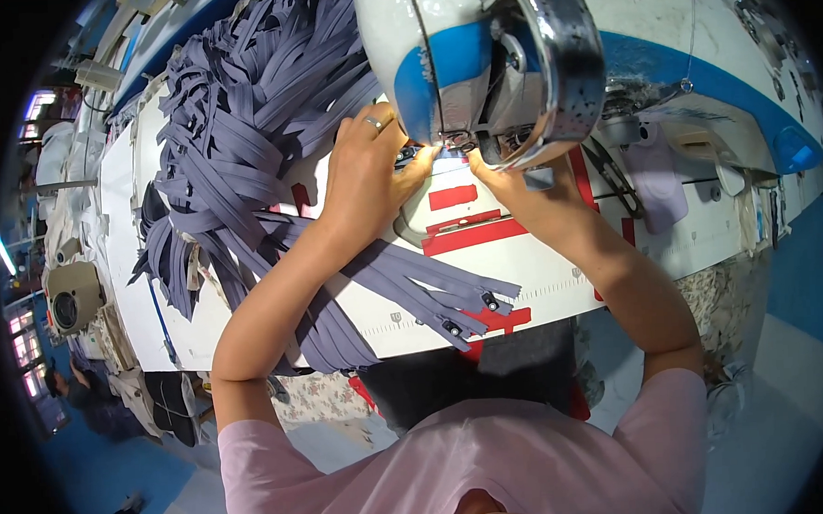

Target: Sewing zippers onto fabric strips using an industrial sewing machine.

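A white and blue sewing machine stands over the table, its needle area between my hands. My left hand, with a ring on one finger, is closed left of the needle, its index finger and thumb pinching the end of a zipper with a dark slider. From the right, my right hand reaches in with its thumb close to the needle. The machine head hides its other fingers, and what they hold cannot be made out. Loose grey-purple zippers with black sliders lie below my left wrist.
A big heap of grey-purple zippers covers the table's left side and hangs over its front edge. Red tape strips mark the white tabletop. Dark thread snips lie right of my right hand, beside a mauve object.
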Tool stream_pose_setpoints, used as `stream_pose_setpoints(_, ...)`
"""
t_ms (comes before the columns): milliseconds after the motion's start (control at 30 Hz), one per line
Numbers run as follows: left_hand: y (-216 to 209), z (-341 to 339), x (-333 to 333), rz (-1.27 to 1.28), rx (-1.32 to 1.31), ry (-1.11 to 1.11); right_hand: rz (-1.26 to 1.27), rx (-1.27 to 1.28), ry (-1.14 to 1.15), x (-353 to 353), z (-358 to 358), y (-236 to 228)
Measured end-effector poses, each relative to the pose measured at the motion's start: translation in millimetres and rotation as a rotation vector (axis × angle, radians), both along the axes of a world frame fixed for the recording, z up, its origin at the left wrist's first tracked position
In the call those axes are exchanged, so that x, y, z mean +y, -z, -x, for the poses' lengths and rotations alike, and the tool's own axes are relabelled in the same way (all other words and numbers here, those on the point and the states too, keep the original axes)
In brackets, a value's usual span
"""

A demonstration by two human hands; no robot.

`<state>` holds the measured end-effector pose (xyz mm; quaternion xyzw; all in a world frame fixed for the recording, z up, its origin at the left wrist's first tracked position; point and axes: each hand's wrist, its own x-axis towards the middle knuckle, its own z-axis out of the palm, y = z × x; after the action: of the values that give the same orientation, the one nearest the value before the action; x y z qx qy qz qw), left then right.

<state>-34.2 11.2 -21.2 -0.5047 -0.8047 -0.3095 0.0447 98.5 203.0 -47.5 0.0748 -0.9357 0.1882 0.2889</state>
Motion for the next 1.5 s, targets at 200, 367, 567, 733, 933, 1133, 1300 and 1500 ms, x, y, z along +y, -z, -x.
stream_pose_setpoints(200, -6, -3, -2, 0.022, 0.054, -0.037, -0.071, 0.086, -0.031, 1, 6, -1)
stream_pose_setpoints(367, -6, -3, -1, 0.070, -0.016, -0.053, 0.033, 0.033, -0.070, 3, 10, -4)
stream_pose_setpoints(567, -4, -1, 1, 0.025, 0.080, -0.052, -0.013, 0.004, -0.032, 3, 6, 2)
stream_pose_setpoints(733, 0, 1, 0, 0.086, 0.100, -0.040, 0.000, 0.040, -0.001, -2, 1, -6)
stream_pose_setpoints(933, 0, 1, 0, 0.160, 0.037, -0.112, 0.154, 0.024, -0.005, -7, 3, -28)
stream_pose_setpoints(1133, 2, 2, 4, 0.110, 0.044, -0.085, 0.365, -0.031, -0.001, -6, 3, -30)
stream_pose_setpoints(1300, 1, 2, 2, 0.107, 0.092, -0.064, 0.348, -0.086, 0.011, -7, 1, -25)
stream_pose_setpoints(1500, 2, 2, 2, 0.097, 0.097, -0.080, 0.383, 0.015, 0.020, -11, 6, -30)
